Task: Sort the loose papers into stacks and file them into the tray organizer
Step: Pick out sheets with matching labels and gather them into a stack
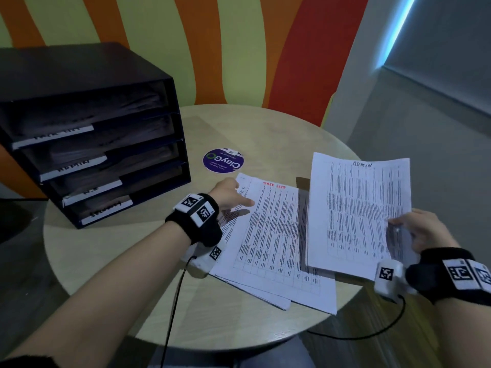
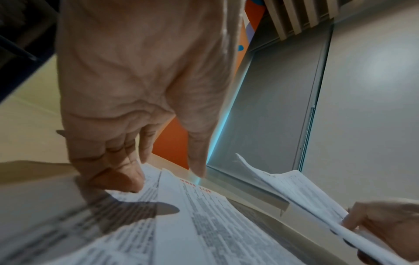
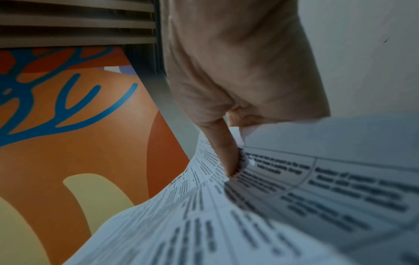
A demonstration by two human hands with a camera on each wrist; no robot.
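1. Closest in, the right hand [image 1: 422,232] is pinching the sheet headed ADMIN [image 1: 358,216] by its near right edge, thumb on top and fingers underneath, and lifting it clear of the table. The right wrist view shows the thumb pressed into the paper.

2. Just left of that, the left hand [image 1: 228,197] is relaxed, fingers mostly straight, fingertips resting on the far left corner of the loose pile [image 1: 268,240]. It isn't gripping anything. The top sheet there has a red TASK LIST heading, and a few more sheets are fanned out untidily under it.

3. So I'd say sorting is only just underway: one sheet pulled out, and the rest still needs splitting up.

4. Beyond the left hand is a round purple sticker [image 1: 223,160] on the table [image 1: 119,274].

5. Farthest out, left of both hands, is the black tray organizer [image 1: 106,144]. It has four labelled shelves, and I can't tell what's already inside. Filing hasn't started, from what I can see.
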